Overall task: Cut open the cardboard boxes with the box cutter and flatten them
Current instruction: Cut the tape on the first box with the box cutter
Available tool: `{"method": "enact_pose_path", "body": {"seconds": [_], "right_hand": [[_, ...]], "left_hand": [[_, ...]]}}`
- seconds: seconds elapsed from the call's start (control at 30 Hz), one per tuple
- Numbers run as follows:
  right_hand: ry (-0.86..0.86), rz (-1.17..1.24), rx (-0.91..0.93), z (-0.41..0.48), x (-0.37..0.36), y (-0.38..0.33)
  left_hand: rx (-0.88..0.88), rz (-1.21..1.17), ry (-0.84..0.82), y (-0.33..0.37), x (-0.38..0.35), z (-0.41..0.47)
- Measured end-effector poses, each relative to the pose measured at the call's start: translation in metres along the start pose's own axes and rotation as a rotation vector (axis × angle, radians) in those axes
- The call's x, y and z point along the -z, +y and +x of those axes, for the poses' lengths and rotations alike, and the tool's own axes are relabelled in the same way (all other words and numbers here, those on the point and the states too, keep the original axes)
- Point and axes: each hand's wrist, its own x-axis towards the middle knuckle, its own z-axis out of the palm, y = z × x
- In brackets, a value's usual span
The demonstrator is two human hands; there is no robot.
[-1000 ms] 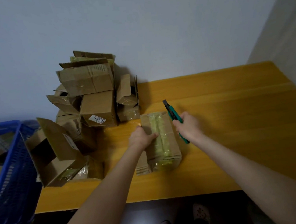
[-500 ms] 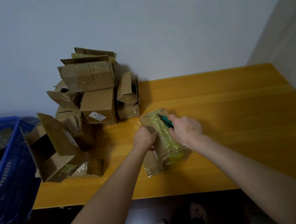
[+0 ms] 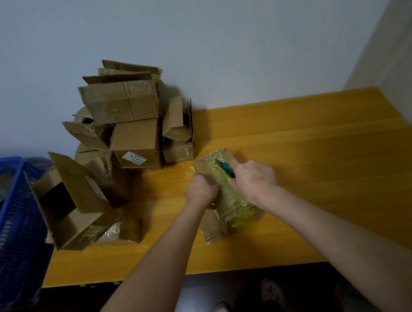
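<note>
At mid-table [image 3: 328, 173], a person's right hand [image 3: 253, 180] grips the cutter [image 3: 226, 170], its blade aimed toward 10 o'clock over the taped box [image 3: 210, 167], whose seam [image 3: 233, 196] runs from 11 to 5 o'clock. The left hand [image 3: 202, 189] clamps the box's 9 o'clock side. The blade appears to touch the tape.
</note>
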Motion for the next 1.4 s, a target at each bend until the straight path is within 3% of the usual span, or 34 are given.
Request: {"method": "enact_pose_path", "body": {"seconds": [0.17,0.3,0.63,0.73,0.9,1.13,1.4], "right_hand": [[-0.038,-0.060,0.002,-0.006,-0.005,-0.005],[-0.169,-0.073,0.008,-0.023,-0.016,-0.005],[-0.247,-0.126,0.031,-0.053,0.002,0.011],[-0.211,0.002,0.001,-0.057,0.018,0.026],[0.035,0.251,-0.134,-0.030,0.019,0.045],[0.045,0.861,-0.444,0.023,-0.054,0.056],[-0.154,0.716,-0.648,0.050,-0.108,0.078]], "left_hand": [[0.005,0.002,0.033,-0.002,0.000,0.001],[-0.014,-0.002,0.057,-0.004,-0.001,0.001],[-0.033,0.017,0.083,-0.003,0.000,-0.001],[-0.049,0.066,0.084,-0.002,0.004,0.002],[-0.087,0.208,0.105,0.005,0.009,0.006],[-0.166,0.443,0.220,0.022,-0.007,-0.003],[-0.100,0.566,0.167,0.024,-0.008,0.008]]}}
